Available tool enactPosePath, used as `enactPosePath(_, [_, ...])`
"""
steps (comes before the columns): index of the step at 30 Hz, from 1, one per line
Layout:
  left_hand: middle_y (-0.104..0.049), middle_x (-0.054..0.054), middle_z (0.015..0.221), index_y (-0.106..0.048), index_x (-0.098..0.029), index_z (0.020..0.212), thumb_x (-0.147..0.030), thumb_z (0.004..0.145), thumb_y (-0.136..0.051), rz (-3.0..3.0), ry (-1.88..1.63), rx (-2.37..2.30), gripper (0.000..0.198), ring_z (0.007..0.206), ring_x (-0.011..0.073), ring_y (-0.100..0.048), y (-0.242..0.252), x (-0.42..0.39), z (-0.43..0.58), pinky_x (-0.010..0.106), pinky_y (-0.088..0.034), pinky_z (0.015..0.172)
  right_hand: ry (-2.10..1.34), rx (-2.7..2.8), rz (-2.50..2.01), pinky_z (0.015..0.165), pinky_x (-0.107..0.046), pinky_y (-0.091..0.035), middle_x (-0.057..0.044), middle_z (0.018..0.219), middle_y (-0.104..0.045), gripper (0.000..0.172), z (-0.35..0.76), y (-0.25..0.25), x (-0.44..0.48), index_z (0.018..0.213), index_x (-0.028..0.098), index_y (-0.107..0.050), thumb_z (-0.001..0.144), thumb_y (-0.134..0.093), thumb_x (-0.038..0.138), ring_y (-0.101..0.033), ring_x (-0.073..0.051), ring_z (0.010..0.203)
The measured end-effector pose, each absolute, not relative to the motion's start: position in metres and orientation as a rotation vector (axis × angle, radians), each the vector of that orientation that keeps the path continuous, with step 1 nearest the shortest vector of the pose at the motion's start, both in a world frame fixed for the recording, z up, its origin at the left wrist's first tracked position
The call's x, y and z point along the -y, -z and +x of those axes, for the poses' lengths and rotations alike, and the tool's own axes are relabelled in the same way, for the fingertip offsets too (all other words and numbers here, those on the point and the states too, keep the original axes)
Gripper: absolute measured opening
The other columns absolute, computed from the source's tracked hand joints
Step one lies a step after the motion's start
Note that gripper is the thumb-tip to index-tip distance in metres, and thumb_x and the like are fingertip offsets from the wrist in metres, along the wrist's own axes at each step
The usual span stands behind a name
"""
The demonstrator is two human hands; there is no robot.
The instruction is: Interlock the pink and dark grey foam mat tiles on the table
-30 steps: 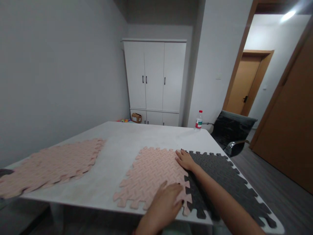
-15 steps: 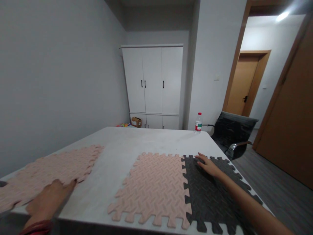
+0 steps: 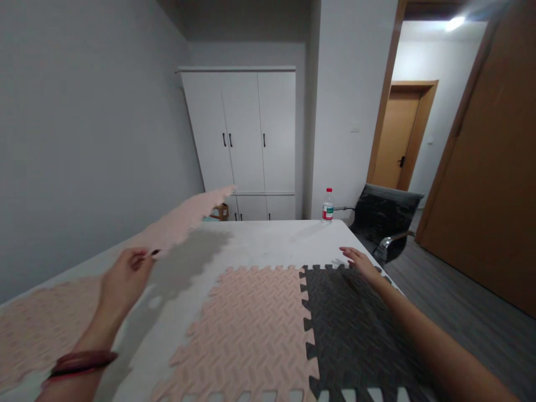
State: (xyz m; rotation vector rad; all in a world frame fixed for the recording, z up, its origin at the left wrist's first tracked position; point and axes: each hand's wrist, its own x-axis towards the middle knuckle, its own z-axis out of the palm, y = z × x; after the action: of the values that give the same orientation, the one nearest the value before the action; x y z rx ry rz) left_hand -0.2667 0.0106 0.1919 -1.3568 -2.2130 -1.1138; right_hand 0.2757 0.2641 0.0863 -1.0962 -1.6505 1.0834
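Note:
My left hand point(image 3: 125, 276) pinches the near corner of a pink foam mat tile point(image 3: 180, 220), lifted and tilted above the table with its shadow beneath. Below and to the left, another pink foam tile point(image 3: 50, 318) lies on the table, partly behind my wrist. In the middle a flat pink tile point(image 3: 251, 324) is joined along its toothed right edge to a dark grey tile point(image 3: 347, 324). Over the far right part of the grey tile, my right hand point(image 3: 360, 263) has its fingers stretched out and holds nothing. My right forearm covers some of that tile.
A plastic bottle with a red cap point(image 3: 328, 206) stands at the far right corner of the white table point(image 3: 259, 240). Beyond are a black chair point(image 3: 383, 218), a white cabinet point(image 3: 243, 134) and a small cardboard box point(image 3: 221, 212). A grey wall point(image 3: 92, 134) runs along the left.
My left hand has raised a pink tile off the left side, moving up and to the right. My right hand has shifted up slightly from the grey tile. The view has turned a little right.

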Motion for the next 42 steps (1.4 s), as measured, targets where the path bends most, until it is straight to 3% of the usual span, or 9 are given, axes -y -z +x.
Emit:
enactPosePath(3, [-0.052,-0.004,0.103,-0.042,-0.015,0.104,-0.044,0.087,-0.03,-1.764,1.261,2.086,0.036,0.095,0.0117,-0.055,-0.198,-0.077,-0.197,0.025,-0.043,0.084,-1.257,1.511,-1.042,0.094,-0.042,-0.043,-0.012,0.129,-0.051,0.053,0.286,-0.104,-0.267,0.119,0.02,-0.05,0.086,-0.029,0.057,-0.053,-0.022,0.113])
enactPosePath(8, [-0.059,0.003,0.106,-0.049,-0.018,0.102,-0.04,0.088,-0.039,-2.32,1.284,1.879,0.028,0.093,0.0128,-0.057,-0.175,-0.173,-0.078,0.029,-0.047,0.085,-1.393,1.357,-1.007,0.086,-0.043,-0.048,-0.014,0.125,-0.054,0.064,0.31,-0.124,-0.278,0.125,0.022,-0.039,0.085,-0.013,0.064,-0.059,-0.023,0.106])
enactPosePath(12, [-0.06,0.005,0.103,-0.055,-0.015,0.104,-0.039,0.087,-0.049,-2.543,1.19,1.811,0.03,0.096,0.0174,-0.057,-0.142,-0.217,-0.021,0.04,-0.047,0.087,-1.331,1.293,-1.168,0.082,-0.04,-0.05,-0.013,0.116,-0.059,0.047,0.33,-0.114,-0.296,0.109,0.021,-0.049,0.087,-0.024,0.055,-0.062,-0.023,0.1])
enactPosePath(16, [-0.06,0.005,0.103,-0.056,-0.015,0.105,-0.039,0.086,-0.052,-2.628,1.017,1.864,0.031,0.093,0.0171,-0.058,-0.118,-0.24,-0.005,0.04,-0.05,0.084,-1.158,1.31,-1.388,0.073,-0.034,-0.051,-0.013,0.104,-0.062,0.025,0.345,-0.092,-0.317,0.094,0.018,-0.053,0.08,-0.046,0.038,-0.065,-0.02,0.089])
enactPosePath(20, [-0.059,0.006,0.105,-0.055,-0.016,0.107,-0.039,0.085,-0.053,-2.655,0.817,1.922,0.032,0.091,0.0167,-0.058,-0.104,-0.256,-0.008,0.038,-0.051,0.081,-0.898,1.435,-1.593,0.064,-0.032,-0.048,-0.01,0.086,-0.065,0.023,0.359,-0.073,-0.328,0.082,0.017,-0.058,0.076,-0.051,0.038,-0.063,-0.02,0.074])
enactPosePath(24, [-0.061,0.004,0.097,-0.057,-0.015,0.101,-0.039,0.086,-0.053,-2.651,0.619,1.948,0.029,0.085,0.0149,-0.059,-0.093,-0.272,-0.006,0.036,-0.051,0.077,-0.579,1.631,-1.711,0.07,-0.033,-0.043,-0.007,0.072,-0.063,0.033,0.367,-0.055,-0.323,0.07,0.019,-0.059,0.08,-0.046,0.047,-0.059,-0.022,0.073])
enactPosePath(30, [-0.057,0.007,0.108,-0.054,-0.016,0.108,-0.048,0.083,-0.052,-2.46,0.433,1.935,0.041,0.097,0.0195,-0.056,-0.077,-0.283,0.01,0.043,-0.047,0.086,-0.176,1.805,-1.777,0.078,-0.03,-0.037,-0.009,0.087,-0.06,0.031,0.359,-0.039,-0.316,0.076,0.017,-0.057,0.084,-0.042,0.043,-0.054,-0.02,0.085])
enactPosePath(42, [-0.057,0.008,0.111,-0.053,-0.016,0.11,-0.051,0.083,-0.051,-2.298,0.252,1.781,0.045,0.104,0.0216,-0.053,-0.069,-0.282,0.017,0.046,-0.044,0.091,0.125,1.949,-1.915,0.07,-0.03,-0.038,-0.011,0.096,-0.056,0.035,0.354,-0.045,-0.305,0.087,0.017,-0.058,0.09,-0.032,0.041,-0.053,-0.021,0.087])
